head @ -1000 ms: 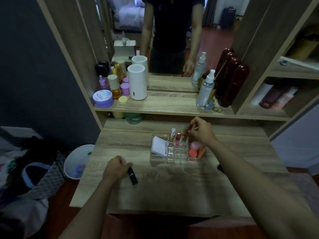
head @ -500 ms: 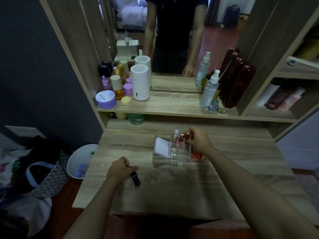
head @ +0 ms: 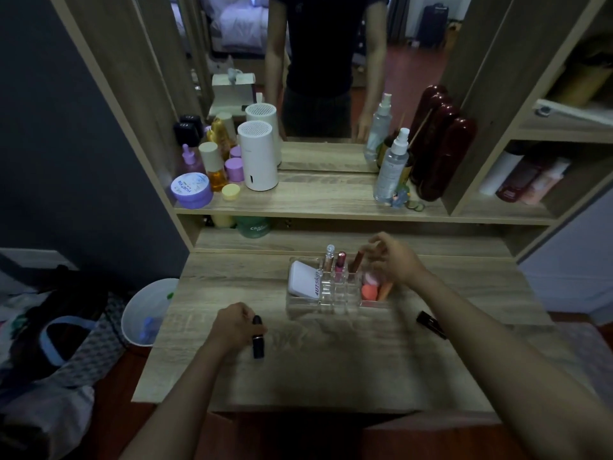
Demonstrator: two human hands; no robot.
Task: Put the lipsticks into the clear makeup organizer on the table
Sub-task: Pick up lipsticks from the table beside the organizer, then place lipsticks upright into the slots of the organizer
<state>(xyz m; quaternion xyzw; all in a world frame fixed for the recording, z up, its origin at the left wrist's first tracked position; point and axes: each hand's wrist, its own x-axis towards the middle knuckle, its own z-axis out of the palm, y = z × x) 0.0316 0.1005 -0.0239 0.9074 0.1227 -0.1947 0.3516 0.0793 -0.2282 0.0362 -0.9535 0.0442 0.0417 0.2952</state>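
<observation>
The clear makeup organizer [head: 300,308] stands mid-table. Three lipsticks stand upright in its back slots: a silver-topped one [head: 329,257], a pink one [head: 340,266] and a brownish-red one [head: 357,261]. My right hand [head: 394,258] hovers just right of the brownish-red lipstick, fingers spread and blurred, holding nothing. My left hand [head: 234,325] rests on the table to the left, closed on a black lipstick [head: 258,340]. Another black lipstick [head: 430,323] lies on the table by my right forearm.
A white compact [head: 303,279] and pink and orange sponges [head: 371,290] fill the organizer's side compartments. The shelf [head: 325,200] above carries a white cylinder [head: 258,157], jars and spray bottles. A white bin [head: 146,312] stands left of the table.
My right hand has let go of the brownish-red lipstick, which now stands in the organizer, and has lifted off to the right. My left hand still holds the black lipstick.
</observation>
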